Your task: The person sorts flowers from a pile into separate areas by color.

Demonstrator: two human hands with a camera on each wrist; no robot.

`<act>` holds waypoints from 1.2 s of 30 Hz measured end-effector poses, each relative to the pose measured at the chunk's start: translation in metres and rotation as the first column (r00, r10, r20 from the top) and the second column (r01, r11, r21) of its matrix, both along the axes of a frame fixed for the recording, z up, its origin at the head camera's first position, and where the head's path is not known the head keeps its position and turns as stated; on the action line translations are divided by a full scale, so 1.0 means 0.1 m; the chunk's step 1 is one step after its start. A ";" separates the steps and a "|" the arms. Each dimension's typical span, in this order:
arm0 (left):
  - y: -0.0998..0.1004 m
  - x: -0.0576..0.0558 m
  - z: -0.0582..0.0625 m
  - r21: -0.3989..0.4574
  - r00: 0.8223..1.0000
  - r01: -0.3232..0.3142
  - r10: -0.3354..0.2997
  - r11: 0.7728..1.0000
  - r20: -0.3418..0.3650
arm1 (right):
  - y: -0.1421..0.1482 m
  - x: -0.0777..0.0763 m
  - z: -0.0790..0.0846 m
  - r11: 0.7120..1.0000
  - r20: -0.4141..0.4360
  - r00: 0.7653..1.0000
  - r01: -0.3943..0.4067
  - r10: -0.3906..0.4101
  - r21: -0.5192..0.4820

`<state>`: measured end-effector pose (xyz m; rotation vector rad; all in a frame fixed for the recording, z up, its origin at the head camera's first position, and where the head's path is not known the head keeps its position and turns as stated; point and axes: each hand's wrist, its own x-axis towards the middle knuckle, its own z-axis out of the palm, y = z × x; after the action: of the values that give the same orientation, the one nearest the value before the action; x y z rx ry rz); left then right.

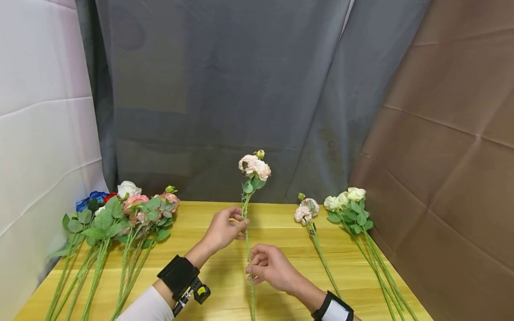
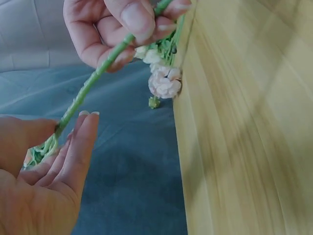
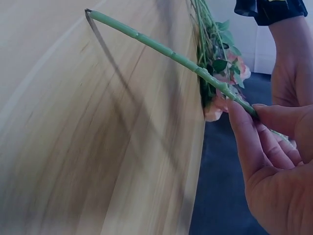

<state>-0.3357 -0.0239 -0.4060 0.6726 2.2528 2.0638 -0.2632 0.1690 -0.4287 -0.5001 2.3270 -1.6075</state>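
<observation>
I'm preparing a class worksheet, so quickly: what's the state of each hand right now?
Left hand: closed, pinching the pale pink flower's stem.
Right hand: closed, pinching the same stem lower down.

Has a grey cloth backdrop [image 1: 225,89], white fabric [image 1: 40,133] at left, creased brown fabric [image 1: 449,156] at right. Includes a wood-grain tabletop [image 1: 226,274].

Left hand [image 1: 225,228], right hand [image 1: 273,268]: pinch grips

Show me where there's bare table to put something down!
There's bare table between the pink flowers and the left hand, and between the held pale-pink spray and the lying spray, beyond the right hand. Leafy stems crowd the left side; cream roses crowd the right edge.
</observation>
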 end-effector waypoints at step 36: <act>-2.08 0.04 -0.27 -0.579 0.883 -0.455 0.262 0.676 -0.389 | 1.44 0.06 0.03 0.968 0.030 0.976 0.210 -0.216 0.141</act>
<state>-0.3321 -0.2322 -0.4326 0.4892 3.2225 1.1020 -0.2571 0.3131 -0.4262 -0.1868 2.5065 -1.5137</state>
